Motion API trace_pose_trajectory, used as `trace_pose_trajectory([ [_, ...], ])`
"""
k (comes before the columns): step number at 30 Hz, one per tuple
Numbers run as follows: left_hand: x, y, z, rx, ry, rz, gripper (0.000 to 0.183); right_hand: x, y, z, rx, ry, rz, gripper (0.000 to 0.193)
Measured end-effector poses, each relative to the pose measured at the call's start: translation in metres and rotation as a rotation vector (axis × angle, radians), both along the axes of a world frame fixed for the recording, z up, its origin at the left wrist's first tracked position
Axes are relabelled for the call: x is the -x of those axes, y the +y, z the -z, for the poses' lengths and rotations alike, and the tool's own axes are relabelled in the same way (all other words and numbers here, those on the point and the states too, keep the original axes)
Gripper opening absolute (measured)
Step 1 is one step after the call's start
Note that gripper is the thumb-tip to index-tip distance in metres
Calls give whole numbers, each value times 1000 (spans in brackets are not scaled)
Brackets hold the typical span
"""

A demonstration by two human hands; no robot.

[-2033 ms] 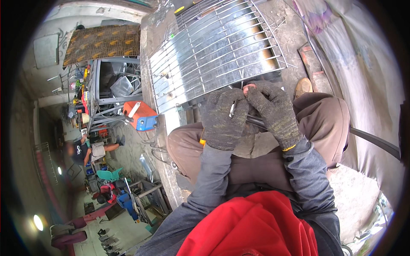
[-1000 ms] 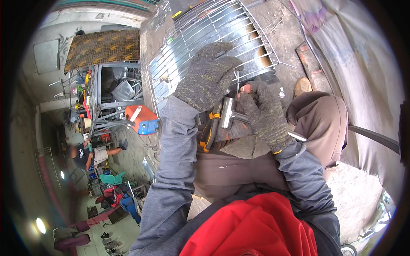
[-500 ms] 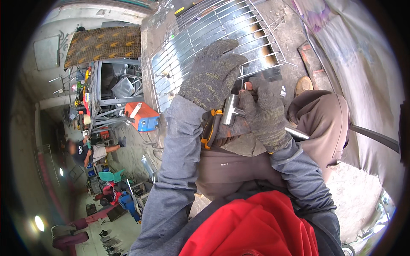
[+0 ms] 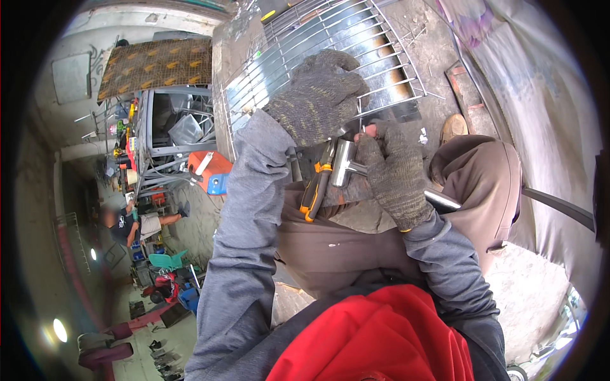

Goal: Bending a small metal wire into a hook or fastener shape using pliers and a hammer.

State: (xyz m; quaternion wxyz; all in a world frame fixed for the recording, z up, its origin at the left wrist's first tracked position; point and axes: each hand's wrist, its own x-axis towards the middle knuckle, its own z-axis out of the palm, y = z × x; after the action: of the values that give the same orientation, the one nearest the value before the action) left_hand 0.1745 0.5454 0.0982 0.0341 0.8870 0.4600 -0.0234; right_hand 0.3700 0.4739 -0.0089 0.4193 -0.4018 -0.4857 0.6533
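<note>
found right hand (image 4: 395,171) curled just beyond the lap, with a bare fingertip beside a thin metal rod (image 4: 361,125); could not tell whether clamped on rod or only resting there. noted steel hammer (image 4: 343,164) just left of same hand, with handle passing out of sight at the glove; judged it wise to keep the head clear of bare skin. spotted orange-and-black handled tool (image 4: 316,190) just left of hammer. saw left hand (image 4: 321,98) palm-down over the near part of the wire grid (image 4: 352,44), in front of the lap; could not tell, for hidden underside, whether hooked on bars or merely pressing. judged even pressure there worthwhile, to stop sliding and allow small, slow work at the near edge. saw shiny metal sheet (image 4: 375,63) beneath grid, browned toward the right, over dusty concrete ground (image 4: 432,47). noted pale hanging cloth (image 4: 527,95) off to the right. logged, farther left, orange-and-blue box (image 4: 210,173), grey metal frame (image 4: 152,152) crowded with scrap, and patterned board (image 4: 155,66) just beyond. made out, deeper in the room, teal chair (image 4: 167,258) and co-worker (image 4: 121,225) in dark shirt.
</note>
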Motion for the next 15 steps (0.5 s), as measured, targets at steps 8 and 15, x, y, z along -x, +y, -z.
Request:
trace_pose_trajectory([
  [8, 1, -2, -3, 9, -62, -1, 32, 3, 6, 2, -716, -374, 219, 27],
  [15, -1, 0, -8, 4, 13, 67, 32, 12, -5, 7, -341, -140, 181, 27],
])
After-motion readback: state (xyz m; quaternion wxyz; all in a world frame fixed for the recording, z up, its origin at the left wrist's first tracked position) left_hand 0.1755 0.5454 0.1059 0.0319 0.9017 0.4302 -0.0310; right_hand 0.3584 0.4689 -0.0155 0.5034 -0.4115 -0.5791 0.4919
